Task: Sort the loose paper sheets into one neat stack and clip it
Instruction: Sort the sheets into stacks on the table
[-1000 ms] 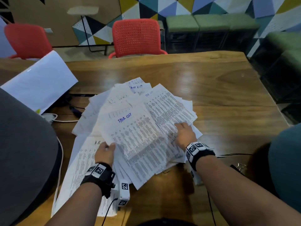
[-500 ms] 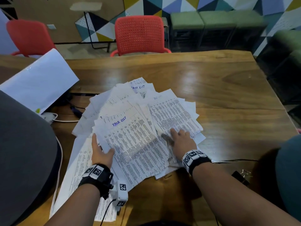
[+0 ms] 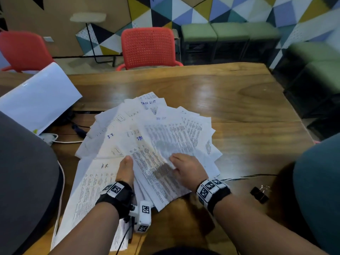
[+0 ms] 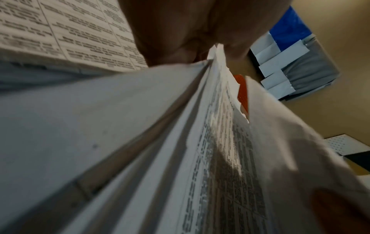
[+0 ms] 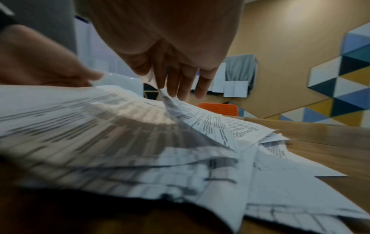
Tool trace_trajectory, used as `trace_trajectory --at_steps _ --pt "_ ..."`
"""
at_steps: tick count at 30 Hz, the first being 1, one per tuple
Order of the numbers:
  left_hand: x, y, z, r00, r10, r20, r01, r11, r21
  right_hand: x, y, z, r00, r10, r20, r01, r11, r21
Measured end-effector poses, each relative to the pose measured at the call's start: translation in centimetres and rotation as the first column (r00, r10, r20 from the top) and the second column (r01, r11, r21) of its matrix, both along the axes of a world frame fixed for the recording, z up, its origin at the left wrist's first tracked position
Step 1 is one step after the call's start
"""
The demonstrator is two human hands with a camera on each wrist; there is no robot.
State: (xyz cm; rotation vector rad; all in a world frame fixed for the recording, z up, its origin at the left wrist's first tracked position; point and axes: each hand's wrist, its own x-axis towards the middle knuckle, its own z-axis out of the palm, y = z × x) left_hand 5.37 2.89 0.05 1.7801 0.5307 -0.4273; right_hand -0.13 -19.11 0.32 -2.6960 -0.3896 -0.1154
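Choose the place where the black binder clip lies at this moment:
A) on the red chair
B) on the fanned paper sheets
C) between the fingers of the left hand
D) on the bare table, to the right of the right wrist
D: the black binder clip lies on the wooden table, apart from the paper sheets and beyond the right hand.

The wooden table carries my fanned printed sheets under both hands. A black binder clip lies just right of my right wrist. Left of my left hand sit a white cable and a white board.
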Motion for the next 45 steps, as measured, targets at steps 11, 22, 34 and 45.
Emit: trace_trajectory --at_steps 11,22,34,45 --pt "-1.2 -1.3 0.6 0.966 -0.192 0.175 0.161 0.971 0.177 -2.3 -1.2 0.5 0.925 -0.193 -0.328 0.235 0.967 0.094" --pt "-0.5 -1.7 7.0 0.873 -0.022 0.486 0.148 0.964 -0.221 1.2 -4.6 7.1 0.804 -0.148 -0.576 0.594 0.182 0.784" --pt "-1.4 -3.1 8.4 0.749 -0.158 0.643 0.099 0.987 0.128 0.8 -3.4 11.0 0.843 -0.315 -0.436 0.500 0.158 0.852" --pt "-1.2 -2.5 5.0 0.842 -0.483 0.240 0.407 0.861 0.305 0.2 -4.7 11.2 0.846 -0.313 -0.432 0.481 0.100 0.871"
